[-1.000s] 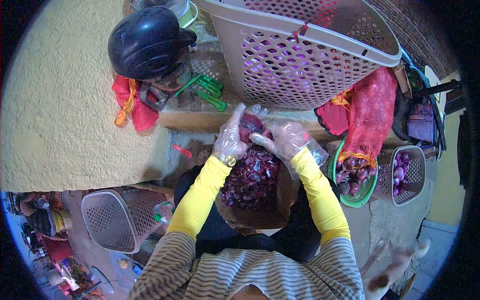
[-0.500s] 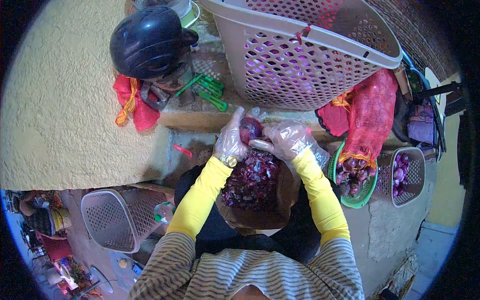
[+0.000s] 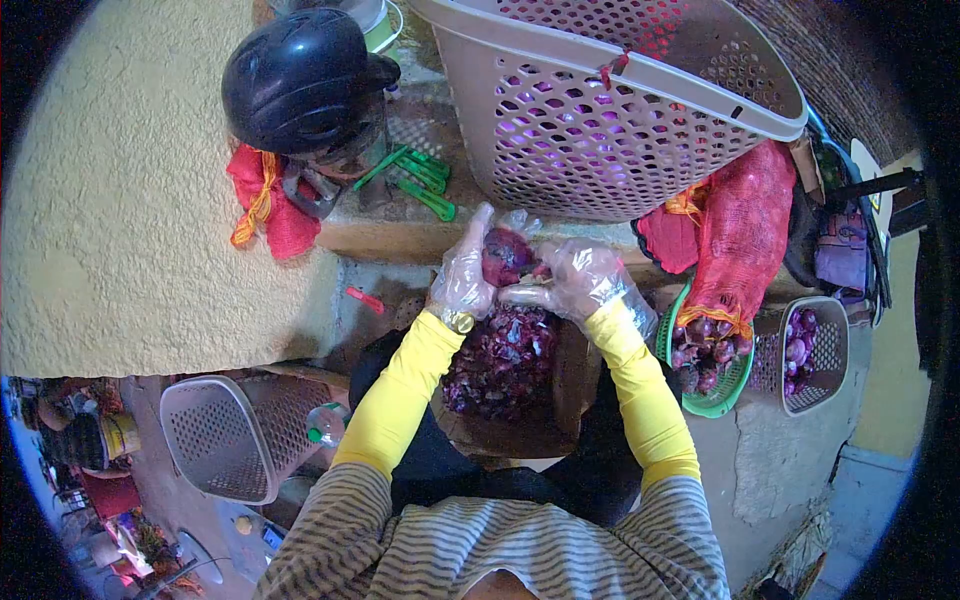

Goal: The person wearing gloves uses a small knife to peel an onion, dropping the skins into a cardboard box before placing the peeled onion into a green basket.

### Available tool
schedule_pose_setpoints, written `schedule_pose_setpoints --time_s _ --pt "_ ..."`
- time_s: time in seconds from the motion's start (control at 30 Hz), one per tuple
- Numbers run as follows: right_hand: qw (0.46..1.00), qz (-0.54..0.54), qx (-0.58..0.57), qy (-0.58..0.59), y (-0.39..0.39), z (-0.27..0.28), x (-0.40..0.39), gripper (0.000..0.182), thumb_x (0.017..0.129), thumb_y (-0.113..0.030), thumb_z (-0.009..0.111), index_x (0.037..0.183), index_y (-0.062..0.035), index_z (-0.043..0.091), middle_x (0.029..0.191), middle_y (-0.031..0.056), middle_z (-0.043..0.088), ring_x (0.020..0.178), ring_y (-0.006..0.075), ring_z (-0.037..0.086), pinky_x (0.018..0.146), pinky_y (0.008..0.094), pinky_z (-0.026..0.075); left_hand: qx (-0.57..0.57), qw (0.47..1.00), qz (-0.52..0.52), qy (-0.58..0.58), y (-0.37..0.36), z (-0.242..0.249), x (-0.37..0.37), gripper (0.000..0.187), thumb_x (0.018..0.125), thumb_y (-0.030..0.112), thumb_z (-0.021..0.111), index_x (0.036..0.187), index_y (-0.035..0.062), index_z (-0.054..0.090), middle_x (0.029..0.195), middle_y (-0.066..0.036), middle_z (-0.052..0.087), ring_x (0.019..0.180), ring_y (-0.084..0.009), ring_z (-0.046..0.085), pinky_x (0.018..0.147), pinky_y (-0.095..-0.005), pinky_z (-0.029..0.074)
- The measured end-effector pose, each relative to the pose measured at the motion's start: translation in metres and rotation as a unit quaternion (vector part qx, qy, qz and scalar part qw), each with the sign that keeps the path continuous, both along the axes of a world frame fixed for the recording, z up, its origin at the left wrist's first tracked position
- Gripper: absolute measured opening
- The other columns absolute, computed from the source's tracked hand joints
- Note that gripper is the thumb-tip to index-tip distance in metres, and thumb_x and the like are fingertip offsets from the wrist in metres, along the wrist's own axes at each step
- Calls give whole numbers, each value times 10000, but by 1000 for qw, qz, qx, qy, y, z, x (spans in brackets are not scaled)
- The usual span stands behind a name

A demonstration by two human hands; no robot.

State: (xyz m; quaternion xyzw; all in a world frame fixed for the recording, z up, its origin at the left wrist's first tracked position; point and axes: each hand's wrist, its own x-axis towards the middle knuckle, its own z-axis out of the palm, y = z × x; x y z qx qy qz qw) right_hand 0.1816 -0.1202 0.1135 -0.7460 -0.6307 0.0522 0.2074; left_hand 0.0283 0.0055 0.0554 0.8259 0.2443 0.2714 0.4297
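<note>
A red onion [image 3: 508, 257] is gripped in my left hand [image 3: 463, 275], which wears a clear plastic glove. My right hand [image 3: 580, 278], gloved the same way, is closed against the onion's right side with its thumb stretched toward it. What the right fingers pinch is too small to make out. Below both hands, a heap of purple onion skins [image 3: 500, 365] fills a brown container [image 3: 568, 400] between my knees.
A large beige perforated basket [image 3: 620, 130] of onions stands ahead. To the right are a red mesh sack [image 3: 745, 220], a green basket [image 3: 715, 402] and a smaller basket [image 3: 838, 350], with onions. A black helmet [image 3: 295, 85], green-handled tools [image 3: 425, 190] and another basket [image 3: 215, 440] lie left.
The onion has turned in my left hand and shifted slightly right, and a torn, lighter patch now shows by my right fingers. Both hands remain in nearly the same place.
</note>
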Motion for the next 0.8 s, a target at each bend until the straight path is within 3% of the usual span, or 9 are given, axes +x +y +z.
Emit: schedule_pose_setpoints --time_s 0.03,0.1,0.13,0.17,0.3,0.57,0.6,0.73,0.8 --pt "1000 -18 -15 16 0 0 0 620 709 -714 746 855 -113 695 728 98 698 665 315 689 613 445 536 0 1000 0 0 1 -12 2 949 785 392 864 1502 6 376 1288 -231 641 1171 -338 650 992 -441 515" --pt "999 -34 2 36 1 -6 0 634 691 -717 758 857 -108 698 730 94 700 662 314 691 614 444 538 -184 973 -60 -130 5 -41 9 709 914 369 744 1451 7 456 1291 -198 645 1191 -315 637 1024 -444 506" --pt "997 -50 19 57 2 -9 0 647 674 -720 770 859 -103 700 731 89 703 660 312 693 615 442 541 -184 973 -60 -130 4 -37 13 709 914 369 744 1451 7 456 1291 -198 645 1191 -315 637 1024 -444 506" --pt "997 -50 19 57 3 -11 0 647 674 -720 770 859 -103 700 731 89 703 660 312 693 615 442 541 -265 949 -55 -160 4 -34 17 648 939 388 696 1416 5 485 1302 -195 639 1204 -311 628 1040 -445 495" --pt "995 -50 47 69 6 -21 0 667 656 -721 783 915 -110 717 729 82 703 650 313 691 613 445 540 -564 782 -32 -265 1 -12 29 532 1038 464 502 1276 -2 600 1345 -181 615 1255 -295 593 1105 -448 451" --pt "990 -60 -12 129 6 -10 -4 659 706 -725 745 995 -132 742 781 81 714 701 321 697 660 454 544 -646 696 -26 -313 0 0 31 502 1046 453 486 1284 16 554 1367 -182 604 1267 -285 579 1120 -435 430" --pt "989 -66 -40 122 7 -11 -3 675 723 -717 737 1066 -136 726 796 87 716 718 327 697 669 458 544 -663 679 -17 -313 1 -4 32 492 1049 448 481 1283 20 545 1372 -183 602 1256 -284 586 1117 -435 431" --pt "990 -36 -60 119 7 -11 -2 698 784 -692 700 1218 -146 680 828 104 719 762 342 700 704 468 544 -656 692 14 -302 -1 9 32 478 1052 441 478 1271 21 541 1381 -180 596 1241 -285 594 1110 -427 440" --pt "987 -37 -61 141 7 -13 -5 669 800 -680 692 1195 -141 689 835 110 719 769 345 700 712 470 543 -654 685 4 -321 -2 8 33 462 1045 441 496 1187 12 588 1307 -179 622 1274 -293 572 1116 -458 432"
